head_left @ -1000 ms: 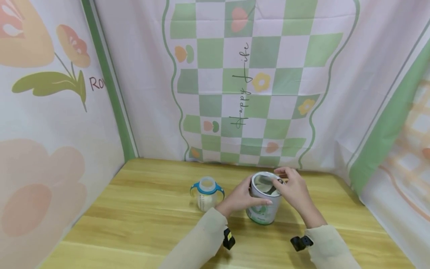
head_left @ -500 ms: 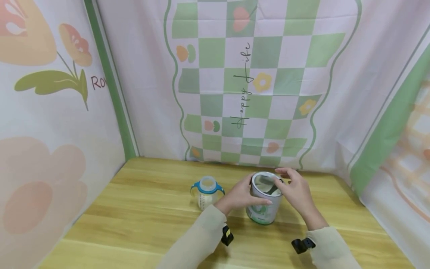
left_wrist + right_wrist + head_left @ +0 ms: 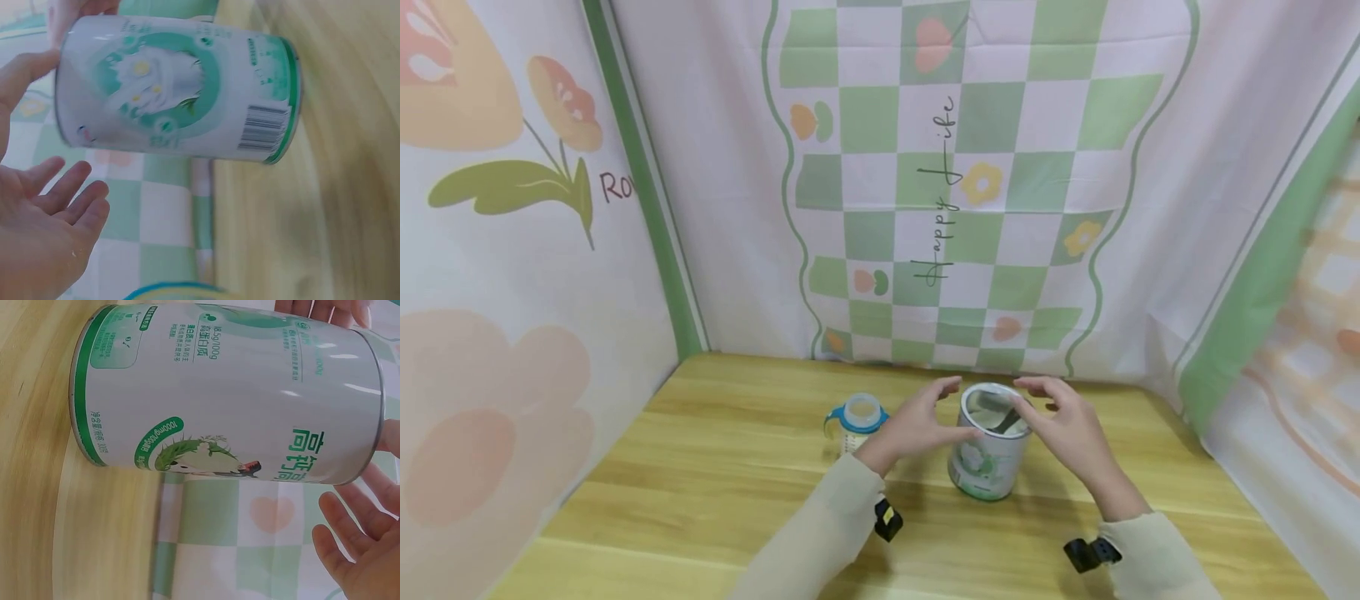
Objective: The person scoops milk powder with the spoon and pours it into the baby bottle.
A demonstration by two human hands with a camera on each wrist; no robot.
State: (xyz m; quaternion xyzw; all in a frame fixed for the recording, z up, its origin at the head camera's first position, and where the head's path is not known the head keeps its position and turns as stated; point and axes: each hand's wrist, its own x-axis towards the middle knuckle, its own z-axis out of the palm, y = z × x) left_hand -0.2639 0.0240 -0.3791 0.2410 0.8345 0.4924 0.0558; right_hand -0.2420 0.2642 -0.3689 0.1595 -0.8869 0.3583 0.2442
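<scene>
A white and green milk powder can (image 3: 987, 467) stands upright on the table with its top uncovered. Inside its mouth lies a dark scoop (image 3: 1006, 421) over pale powder. My left hand (image 3: 916, 423) is just left of the can, fingers apart and holding nothing; the left wrist view shows its loose fingers (image 3: 81, 194) beside the can. At the can's right rim is my right hand (image 3: 1071, 433), its thumb close to the scoop's end and its fingers spread loosely; whether the thumb touches is unclear. A baby bottle (image 3: 861, 412) with blue handles stands left, partly hidden by my left hand.
The wooden table (image 3: 715, 467) reaches back to a checked green and white curtain (image 3: 947, 167). Printed cloth walls (image 3: 490, 275) stand to the left and right. A black wrist camera (image 3: 888, 520) sits on each sleeve.
My left hand has let go of the can and shifted left, covering more of the bottle. My right hand has eased slightly to the right; the can has stayed put.
</scene>
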